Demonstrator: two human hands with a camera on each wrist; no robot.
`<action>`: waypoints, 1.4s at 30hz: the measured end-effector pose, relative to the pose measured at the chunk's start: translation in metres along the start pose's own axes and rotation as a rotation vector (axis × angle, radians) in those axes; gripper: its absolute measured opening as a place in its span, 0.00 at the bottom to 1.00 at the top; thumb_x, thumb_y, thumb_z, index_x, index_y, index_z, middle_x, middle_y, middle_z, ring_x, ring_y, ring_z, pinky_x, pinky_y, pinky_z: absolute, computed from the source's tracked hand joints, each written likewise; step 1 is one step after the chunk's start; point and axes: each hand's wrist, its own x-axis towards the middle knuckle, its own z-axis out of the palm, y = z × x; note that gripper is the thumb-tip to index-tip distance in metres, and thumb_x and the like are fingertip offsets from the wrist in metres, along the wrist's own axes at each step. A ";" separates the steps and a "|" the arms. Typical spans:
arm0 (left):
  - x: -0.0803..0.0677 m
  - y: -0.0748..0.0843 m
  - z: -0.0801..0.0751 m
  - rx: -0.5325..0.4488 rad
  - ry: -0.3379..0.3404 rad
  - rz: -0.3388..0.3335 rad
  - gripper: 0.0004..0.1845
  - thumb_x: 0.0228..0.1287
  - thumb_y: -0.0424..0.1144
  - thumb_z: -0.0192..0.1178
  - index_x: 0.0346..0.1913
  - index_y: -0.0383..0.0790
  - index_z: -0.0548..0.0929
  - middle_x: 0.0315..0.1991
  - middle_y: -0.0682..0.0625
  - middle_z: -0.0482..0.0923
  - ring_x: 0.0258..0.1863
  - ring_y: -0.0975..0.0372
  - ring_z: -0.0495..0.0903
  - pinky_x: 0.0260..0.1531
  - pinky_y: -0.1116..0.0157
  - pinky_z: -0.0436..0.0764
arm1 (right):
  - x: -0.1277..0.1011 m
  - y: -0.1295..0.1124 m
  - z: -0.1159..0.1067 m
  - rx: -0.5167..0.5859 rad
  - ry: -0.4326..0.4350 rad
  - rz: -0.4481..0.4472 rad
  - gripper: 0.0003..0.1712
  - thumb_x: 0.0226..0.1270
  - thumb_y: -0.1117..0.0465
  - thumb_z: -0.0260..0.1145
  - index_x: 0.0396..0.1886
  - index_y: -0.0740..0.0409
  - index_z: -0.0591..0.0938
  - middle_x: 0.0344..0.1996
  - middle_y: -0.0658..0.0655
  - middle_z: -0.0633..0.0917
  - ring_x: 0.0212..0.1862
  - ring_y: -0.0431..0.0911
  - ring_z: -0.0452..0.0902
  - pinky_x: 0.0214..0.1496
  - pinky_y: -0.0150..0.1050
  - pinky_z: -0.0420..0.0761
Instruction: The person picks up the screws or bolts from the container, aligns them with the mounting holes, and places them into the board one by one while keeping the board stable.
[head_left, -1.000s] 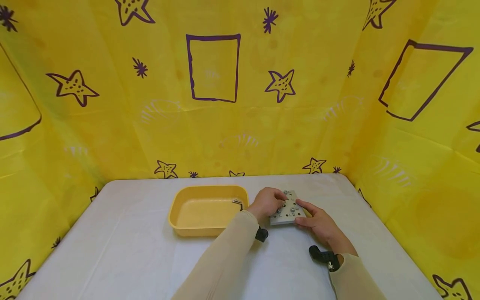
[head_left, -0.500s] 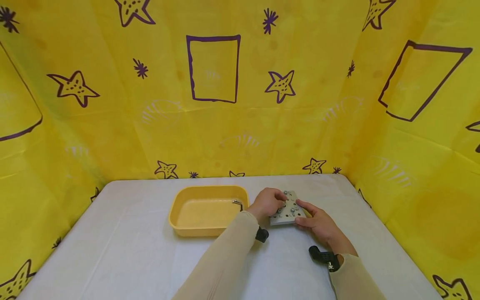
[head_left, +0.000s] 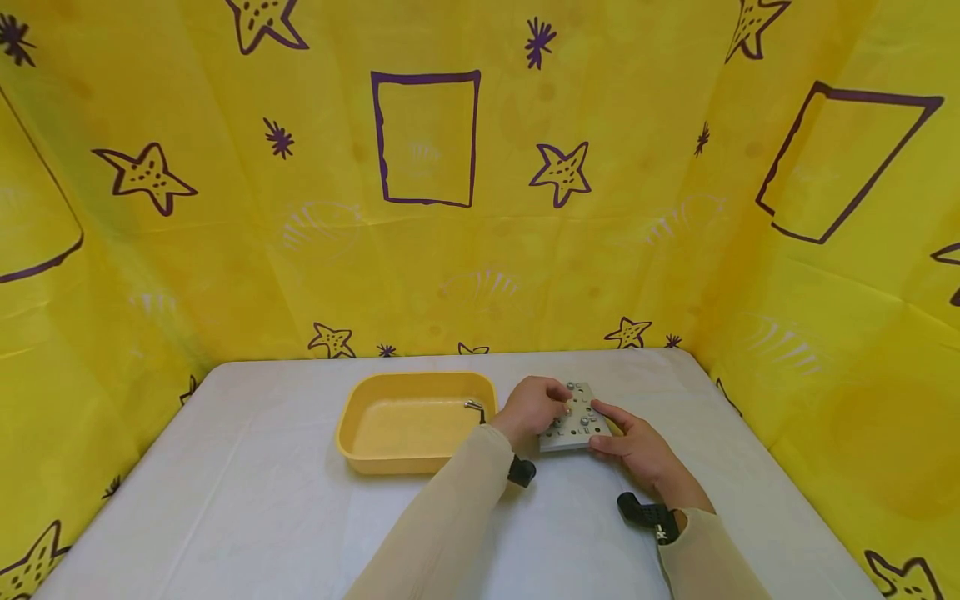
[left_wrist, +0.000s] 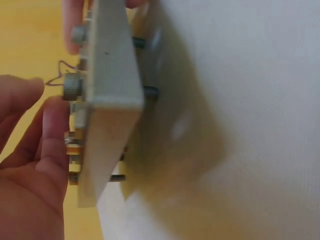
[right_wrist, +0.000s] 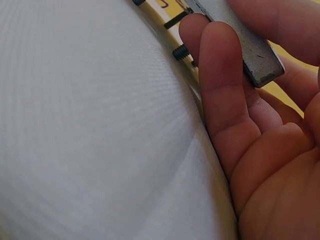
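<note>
A grey metal plate point(head_left: 576, 442) with several holes and socket-head screws is held tilted above the white table. In the left wrist view, a knurled screw head point(left_wrist: 72, 86) stands on its upper face and threaded ends point(left_wrist: 151, 92) stick out below. My left hand point(head_left: 534, 408) reaches over the plate, fingers curled, thumb and fingertips at a screw point(head_left: 567, 408) mostly hidden by them. My right hand point(head_left: 637, 446) grips the plate's right edge between thumb and fingers. In the right wrist view, its fingers point(right_wrist: 222, 75) lie under the plate's corner point(right_wrist: 262, 70).
A yellow tray point(head_left: 397, 465) stands left of the plate, behind the left forearm. Small silver-and-dark metal pieces point(head_left: 474, 406) lie at its right side. Yellow patterned cloth walls point(head_left: 480, 283) border the white table point(head_left: 262, 483) at back and sides.
The left fingertips have shifted very slightly over the plate, and a bright spot shows beside them. The right hand keeps its grip, and the plate stays almost where it was.
</note>
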 end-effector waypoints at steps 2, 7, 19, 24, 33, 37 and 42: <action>-0.003 0.000 -0.003 -0.040 0.027 0.009 0.09 0.67 0.34 0.64 0.48 0.44 0.88 0.39 0.59 0.82 0.41 0.63 0.76 0.47 0.63 0.76 | 0.000 0.001 0.000 -0.009 -0.004 0.000 0.46 0.58 0.55 0.77 0.75 0.50 0.68 0.75 0.61 0.60 0.64 0.55 0.66 0.60 0.41 0.74; -0.019 0.006 -0.021 -0.218 0.113 -0.015 0.10 0.70 0.35 0.62 0.50 0.48 0.87 0.42 0.59 0.81 0.42 0.62 0.78 0.43 0.63 0.78 | 0.001 0.002 -0.001 -0.035 0.006 0.016 0.48 0.54 0.51 0.78 0.75 0.47 0.68 0.76 0.59 0.59 0.72 0.56 0.55 0.72 0.56 0.55; -0.059 -0.021 -0.091 -0.341 0.230 -0.092 0.17 0.68 0.34 0.64 0.58 0.47 0.84 0.60 0.47 0.77 0.50 0.56 0.79 0.53 0.55 0.77 | 0.001 0.000 -0.005 -0.109 0.001 -0.006 0.49 0.56 0.47 0.77 0.76 0.47 0.67 0.76 0.59 0.59 0.76 0.58 0.47 0.73 0.60 0.42; -0.065 -0.036 -0.099 -0.139 0.130 -0.124 0.17 0.66 0.34 0.65 0.57 0.47 0.85 0.61 0.48 0.77 0.61 0.50 0.72 0.59 0.50 0.71 | 0.000 0.000 -0.003 -0.089 -0.001 -0.005 0.49 0.56 0.49 0.77 0.76 0.48 0.67 0.76 0.59 0.59 0.75 0.58 0.48 0.73 0.61 0.42; -0.059 -0.066 -0.091 0.030 -0.002 -0.121 0.19 0.59 0.25 0.63 0.52 0.43 0.88 0.53 0.47 0.82 0.51 0.54 0.75 0.53 0.56 0.73 | 0.001 0.003 -0.002 -0.020 -0.014 -0.005 0.48 0.56 0.52 0.77 0.76 0.49 0.66 0.76 0.60 0.59 0.74 0.57 0.51 0.73 0.59 0.44; -0.056 -0.073 -0.087 0.019 -0.030 -0.158 0.18 0.60 0.24 0.62 0.51 0.43 0.88 0.46 0.49 0.84 0.45 0.56 0.77 0.53 0.55 0.74 | 0.001 0.003 -0.002 -0.030 -0.011 0.005 0.50 0.54 0.49 0.78 0.76 0.48 0.66 0.76 0.60 0.59 0.74 0.57 0.49 0.73 0.60 0.43; -0.053 -0.076 -0.086 0.021 -0.037 -0.155 0.16 0.59 0.24 0.62 0.49 0.40 0.88 0.39 0.50 0.84 0.41 0.57 0.77 0.49 0.57 0.76 | 0.001 0.002 -0.002 -0.027 -0.007 0.008 0.51 0.53 0.49 0.78 0.76 0.48 0.67 0.76 0.60 0.58 0.73 0.57 0.52 0.73 0.58 0.47</action>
